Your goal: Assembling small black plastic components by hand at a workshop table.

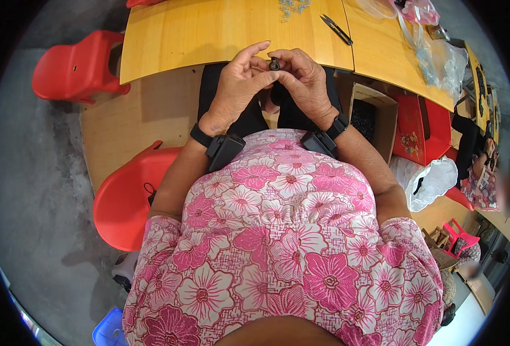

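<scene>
A small black part with a round opening [274,65] is pinched between my two hands just beyond the near edge of the yellow wooden table [220,34]. My left hand [244,79] has its thumb tip against the part, its index finger lifted and its other fingers curled behind. From the other side, my right hand [304,79] grips the same part between thumb and bent index finger. What exactly the part is cannot be made out. A pair of black thread snips [337,30] lies on the tabletop, right of my hands. Small clear pieces [292,7] are scattered at the far edge.
Below the table on the right stands a cardboard box [389,127] with dark pieces inside, beside a red box [419,130] and a white plastic bag [434,183]. Clear plastic bags [442,60] lie on the right table. Red stools [73,66] stand left. Another person [480,173] sits far right.
</scene>
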`<state>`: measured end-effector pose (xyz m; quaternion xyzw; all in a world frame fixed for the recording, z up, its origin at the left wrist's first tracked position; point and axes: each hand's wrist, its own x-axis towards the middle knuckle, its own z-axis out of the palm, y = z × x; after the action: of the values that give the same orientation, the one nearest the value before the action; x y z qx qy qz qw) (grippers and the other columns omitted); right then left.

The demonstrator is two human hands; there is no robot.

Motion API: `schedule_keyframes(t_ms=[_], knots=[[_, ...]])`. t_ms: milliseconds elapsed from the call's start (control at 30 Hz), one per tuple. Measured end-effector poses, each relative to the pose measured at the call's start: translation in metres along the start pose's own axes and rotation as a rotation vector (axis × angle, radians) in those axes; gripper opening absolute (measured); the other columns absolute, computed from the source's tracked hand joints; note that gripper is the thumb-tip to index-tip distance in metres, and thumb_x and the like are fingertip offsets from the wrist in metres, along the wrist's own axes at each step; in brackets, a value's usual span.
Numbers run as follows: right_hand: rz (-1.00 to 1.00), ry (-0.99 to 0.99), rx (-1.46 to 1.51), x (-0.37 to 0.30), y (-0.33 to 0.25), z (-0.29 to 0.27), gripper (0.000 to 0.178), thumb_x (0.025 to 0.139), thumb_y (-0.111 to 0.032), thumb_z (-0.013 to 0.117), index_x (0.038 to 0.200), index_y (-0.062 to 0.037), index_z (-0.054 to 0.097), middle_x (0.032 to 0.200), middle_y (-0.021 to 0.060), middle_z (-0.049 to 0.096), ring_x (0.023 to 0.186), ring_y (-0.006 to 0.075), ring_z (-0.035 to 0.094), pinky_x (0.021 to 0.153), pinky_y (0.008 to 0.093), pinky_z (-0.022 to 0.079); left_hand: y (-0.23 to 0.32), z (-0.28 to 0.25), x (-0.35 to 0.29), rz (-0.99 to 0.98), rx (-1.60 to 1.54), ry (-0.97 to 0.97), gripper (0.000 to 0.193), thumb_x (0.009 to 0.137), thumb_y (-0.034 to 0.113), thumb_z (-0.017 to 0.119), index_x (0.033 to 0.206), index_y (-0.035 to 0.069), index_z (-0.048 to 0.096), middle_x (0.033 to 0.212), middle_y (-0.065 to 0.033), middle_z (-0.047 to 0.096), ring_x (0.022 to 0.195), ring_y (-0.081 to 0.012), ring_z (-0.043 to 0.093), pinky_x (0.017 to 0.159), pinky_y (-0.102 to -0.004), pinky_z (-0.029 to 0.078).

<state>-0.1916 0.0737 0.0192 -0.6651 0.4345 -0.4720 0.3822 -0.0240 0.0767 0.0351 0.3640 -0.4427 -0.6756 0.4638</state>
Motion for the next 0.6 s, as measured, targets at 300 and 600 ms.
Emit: schedule_keyframes(t_ms=[300, 600], knots=[[-0.017, 0.011, 0.103, -0.001, -0.003, -0.002, 0.028, 0.080, -0.008, 0.068, 0.108, -0.0078, 0.063, 0.085, 0.0024, 0.057, 0.076, 0.0110, 0.059, 0.067, 0.0222, 0.050, -0.002, 0.000, 0.006, 0.241, 0.442, -0.037, 0.047, 0.081, 0.001, 0.070, 0.125, 0.000, 0.054, 0.097, -0.0016, 0.057, 0.085, -0.0072, 0.056, 0.079, -0.0191, 0.049], [-0.025, 0.025, 0.091, 0.000, -0.013, -0.003, 0.029, 0.080, -0.005, 0.068, 0.108, -0.0078, 0.064, 0.086, 0.0024, 0.057, 0.075, 0.0102, 0.060, 0.066, 0.0211, 0.051, 0.000, 0.005, -0.001, 0.160, 0.208, 0.028, 0.036, 0.084, 0.006, 0.069, 0.117, -0.004, 0.056, 0.097, -0.0027, 0.059, 0.083, -0.0074, 0.057, 0.077, -0.0205, 0.050]])
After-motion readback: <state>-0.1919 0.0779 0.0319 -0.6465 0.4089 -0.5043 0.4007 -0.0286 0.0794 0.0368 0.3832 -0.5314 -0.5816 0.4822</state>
